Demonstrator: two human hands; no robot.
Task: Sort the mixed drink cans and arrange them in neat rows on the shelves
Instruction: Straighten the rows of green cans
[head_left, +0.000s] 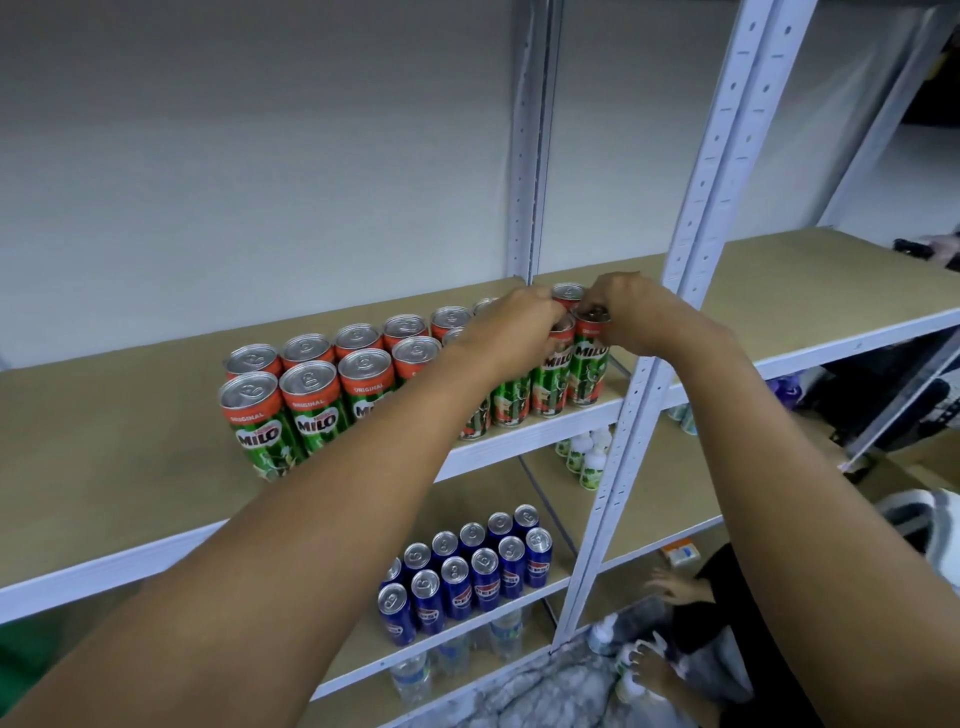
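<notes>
Currently: Milo cans (311, 410), two rows, upper shelf (104, 467), right end being set.

Landmark: white upright post (631, 395). Just left of the post, the left hand (511, 325) pinches the top rim of one front-row can (550, 374); the right hand (631, 312) curls its fingers round the top of the end can (587, 364), nearest the post. Handling, by estimate: rigid thin metal, smooth-sided and probably slippery, weighty if full, tall and tippable; hold at the rim or round the body. Below and left of the post: Pepsi cans (467, 577) in rows. Beyond the post: small white bottles (584, 457).
</notes>
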